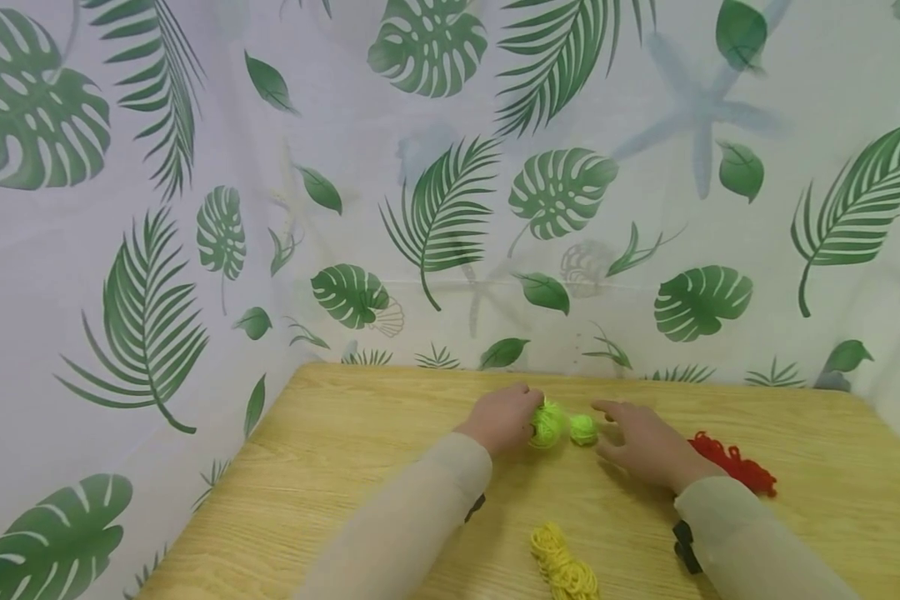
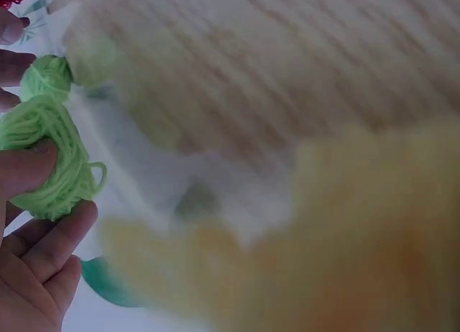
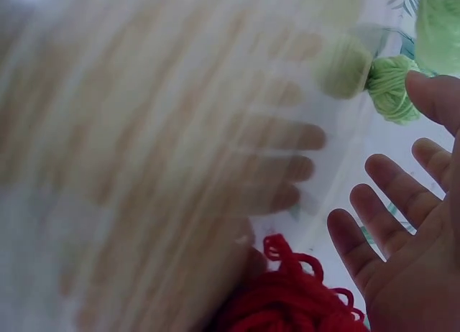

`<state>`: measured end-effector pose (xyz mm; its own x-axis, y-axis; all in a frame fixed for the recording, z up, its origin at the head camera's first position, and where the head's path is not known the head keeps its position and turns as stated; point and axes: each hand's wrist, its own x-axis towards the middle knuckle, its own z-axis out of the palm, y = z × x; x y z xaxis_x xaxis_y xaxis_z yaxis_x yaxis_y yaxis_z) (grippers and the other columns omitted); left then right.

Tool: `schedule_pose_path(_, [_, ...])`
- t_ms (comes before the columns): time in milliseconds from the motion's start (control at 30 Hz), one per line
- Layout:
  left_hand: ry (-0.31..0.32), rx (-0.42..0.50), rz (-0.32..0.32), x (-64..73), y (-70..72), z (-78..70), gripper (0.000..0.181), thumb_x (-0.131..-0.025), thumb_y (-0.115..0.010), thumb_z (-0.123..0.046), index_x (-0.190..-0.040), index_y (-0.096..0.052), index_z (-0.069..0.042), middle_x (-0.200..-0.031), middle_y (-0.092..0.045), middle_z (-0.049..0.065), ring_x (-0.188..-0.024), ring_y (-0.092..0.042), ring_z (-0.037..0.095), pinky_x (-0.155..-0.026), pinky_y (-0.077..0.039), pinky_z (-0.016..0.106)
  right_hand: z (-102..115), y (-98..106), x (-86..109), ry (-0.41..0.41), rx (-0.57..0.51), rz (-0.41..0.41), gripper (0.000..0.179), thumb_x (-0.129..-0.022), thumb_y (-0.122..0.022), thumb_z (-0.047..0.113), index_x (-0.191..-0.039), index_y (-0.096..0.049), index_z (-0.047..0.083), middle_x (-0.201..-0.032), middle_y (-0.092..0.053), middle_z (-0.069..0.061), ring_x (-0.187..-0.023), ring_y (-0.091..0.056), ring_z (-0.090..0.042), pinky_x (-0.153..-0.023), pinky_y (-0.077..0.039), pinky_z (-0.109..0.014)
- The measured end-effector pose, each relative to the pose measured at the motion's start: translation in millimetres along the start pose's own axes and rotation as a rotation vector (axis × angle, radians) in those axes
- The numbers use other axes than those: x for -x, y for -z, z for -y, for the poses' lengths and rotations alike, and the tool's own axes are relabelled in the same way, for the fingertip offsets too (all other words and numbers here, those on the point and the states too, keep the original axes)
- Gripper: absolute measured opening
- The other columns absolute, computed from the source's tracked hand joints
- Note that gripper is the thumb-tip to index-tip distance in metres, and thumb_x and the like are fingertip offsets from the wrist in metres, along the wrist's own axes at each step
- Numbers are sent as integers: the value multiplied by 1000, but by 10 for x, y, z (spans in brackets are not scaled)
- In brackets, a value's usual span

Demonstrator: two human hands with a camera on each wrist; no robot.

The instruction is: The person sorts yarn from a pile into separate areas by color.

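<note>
My left hand [image 1: 501, 419] holds a loose bundle of lime-green yarn [image 1: 547, 425], thumb on one side and fingers on the other; a small loop sticks out of it in the left wrist view. Just right of the bundle, a small wound ball of the same green yarn [image 1: 582, 429] sits on the table. My right hand [image 1: 641, 442] is beside that ball with its fingers spread and nothing in its grasp. In the right wrist view the thumb overlaps the edge of the small ball [image 3: 394, 91].
A red yarn bundle [image 1: 733, 463] lies on the wooden table [image 1: 330, 467] just right of my right hand. Nearer to me, between the forearms, is a yellow yarn skein [image 1: 562, 567]. A leaf-patterned cloth [image 1: 450, 333] stands behind the table.
</note>
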<state>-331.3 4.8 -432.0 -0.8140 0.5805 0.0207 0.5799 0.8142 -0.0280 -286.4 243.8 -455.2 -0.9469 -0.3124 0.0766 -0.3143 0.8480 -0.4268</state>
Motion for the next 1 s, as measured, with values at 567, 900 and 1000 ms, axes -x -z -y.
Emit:
schedule_pose_path(567, [81,-37,64,-81,-178,-39,37,-103,-58,-26,-139,-54,-19,-123,-60,0,-103,-62,16,-91,-52,31,1,-37,17,4,1,-13,65,-94,-69,25,-151,-45,5,-145,-51,-23,-134,-41,-51,-105,-35,-68])
schedule_pose_path(900, [37,-12,47,2,-215,55,67,-93,-70,-39,-153,-42,-25,-143,-54,0,-126,-55,21,-106,-44,39,10,-55,30,-2,-24,-9,66,-94,-70,25,-151,-44,6,-147,-48,-24,-135,-40,-51,-105,-34,-69])
schedule_pose_path(1000, [24,-12,59,49,-188,68,73,-93,-70,-44,-157,-37,-26,-148,-50,0,-131,-52,22,-108,-41,40,15,-50,45,0,-25,-12,66,-94,-70,25,-151,-44,5,-147,-47,-25,-135,-40,-51,-105,-34,-69])
